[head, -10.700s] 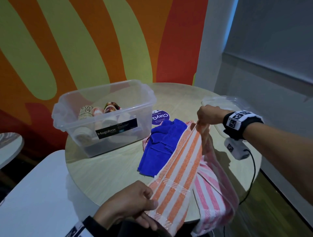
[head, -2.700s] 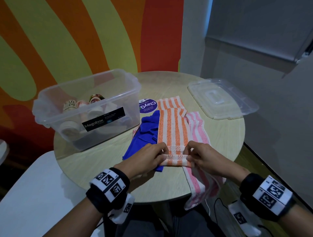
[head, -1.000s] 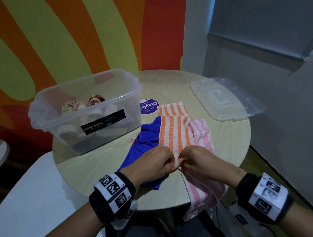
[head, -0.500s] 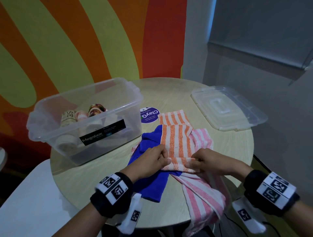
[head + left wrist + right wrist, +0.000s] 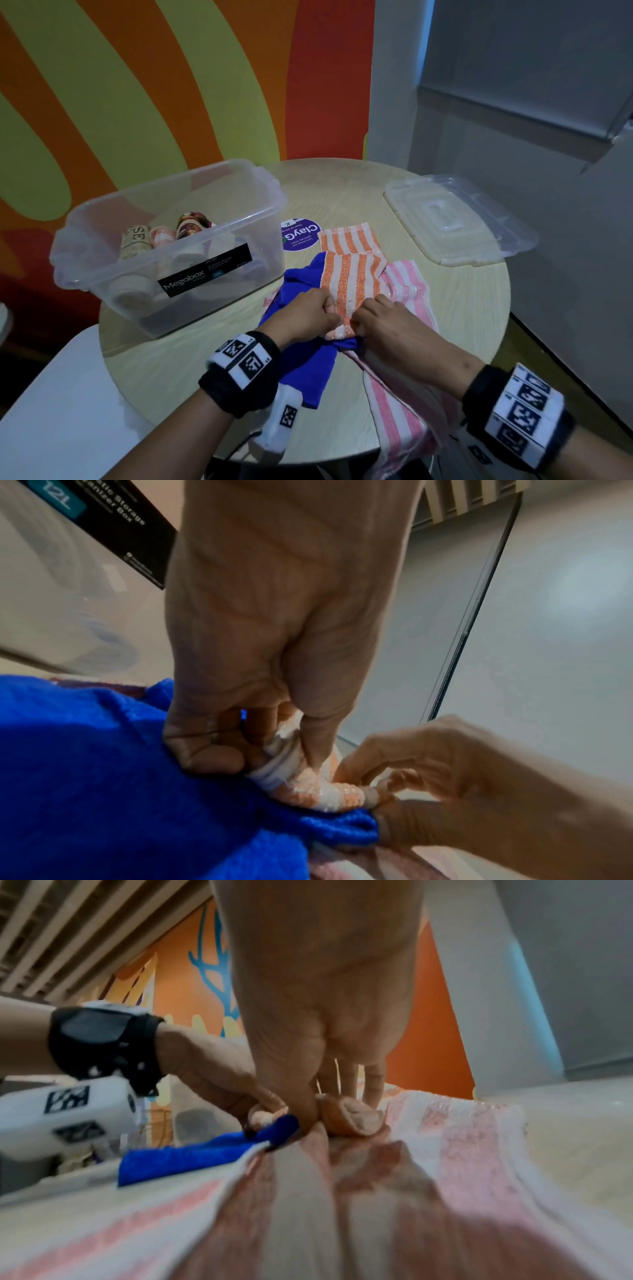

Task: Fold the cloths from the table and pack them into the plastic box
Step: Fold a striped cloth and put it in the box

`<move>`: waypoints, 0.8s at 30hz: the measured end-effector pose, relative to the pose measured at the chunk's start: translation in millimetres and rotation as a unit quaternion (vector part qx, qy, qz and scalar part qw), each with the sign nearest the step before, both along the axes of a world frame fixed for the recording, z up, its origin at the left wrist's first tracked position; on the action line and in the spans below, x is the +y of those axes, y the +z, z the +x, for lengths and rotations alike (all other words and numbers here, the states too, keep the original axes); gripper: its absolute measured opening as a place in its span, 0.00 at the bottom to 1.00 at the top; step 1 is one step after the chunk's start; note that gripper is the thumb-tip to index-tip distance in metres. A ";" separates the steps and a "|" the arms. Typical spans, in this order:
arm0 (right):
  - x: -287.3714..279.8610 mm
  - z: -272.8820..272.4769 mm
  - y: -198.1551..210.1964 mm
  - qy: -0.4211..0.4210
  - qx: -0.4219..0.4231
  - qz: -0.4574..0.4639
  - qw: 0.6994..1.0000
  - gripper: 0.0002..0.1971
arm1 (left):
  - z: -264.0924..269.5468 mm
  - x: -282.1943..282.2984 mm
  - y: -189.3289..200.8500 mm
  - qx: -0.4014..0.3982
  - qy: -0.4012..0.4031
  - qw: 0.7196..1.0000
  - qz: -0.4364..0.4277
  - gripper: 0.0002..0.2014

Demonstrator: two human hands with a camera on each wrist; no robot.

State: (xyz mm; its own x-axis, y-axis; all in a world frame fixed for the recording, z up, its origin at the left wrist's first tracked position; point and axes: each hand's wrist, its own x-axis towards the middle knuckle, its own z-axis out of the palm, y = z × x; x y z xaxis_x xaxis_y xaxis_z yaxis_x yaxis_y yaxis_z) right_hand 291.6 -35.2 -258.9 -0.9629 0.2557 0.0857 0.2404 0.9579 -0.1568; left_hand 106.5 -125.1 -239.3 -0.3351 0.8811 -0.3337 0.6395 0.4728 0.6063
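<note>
An orange-and-white striped cloth [image 5: 349, 274] lies lengthwise on the round table, its near end rolled up. My left hand [image 5: 308, 318] and right hand [image 5: 373, 322] both grip that roll [image 5: 318, 785], fingers curled round it, thumbs close together. The roll [image 5: 349, 1118] sits on top of a blue cloth [image 5: 308, 359] and a pink-and-white striped cloth [image 5: 407, 394], which hangs over the table's near edge. A clear plastic box [image 5: 164, 240] stands at the left, with several rolled cloths inside.
The box's clear lid [image 5: 455, 222] lies at the table's right rear. A purple round sticker [image 5: 299, 234] lies on the wooden table [image 5: 455, 308] beyond the cloths. A white surface [image 5: 51, 411] adjoins at the near left. A striped wall rises behind.
The orange cloth's near end has been rolled further away from me, so the flat part is shorter. Both hands have moved forward with the roll and closer together.
</note>
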 end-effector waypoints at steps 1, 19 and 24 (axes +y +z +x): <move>3.5 -1.9 1.2 -0.005 0.008 -0.023 1.000 0.07 | 0.4 -0.6 0.7 0.004 -0.003 1.000 0.004 0.08; 9.6 42.8 45.9 0.006 -0.029 -0.221 0.975 0.05 | 26.2 -58.2 10.0 0.119 -0.192 0.958 0.174 0.12; 9.8 49.8 21.7 -0.039 -0.072 -0.314 0.946 0.05 | 33.0 -61.1 -17.0 0.075 -0.208 0.967 0.124 0.12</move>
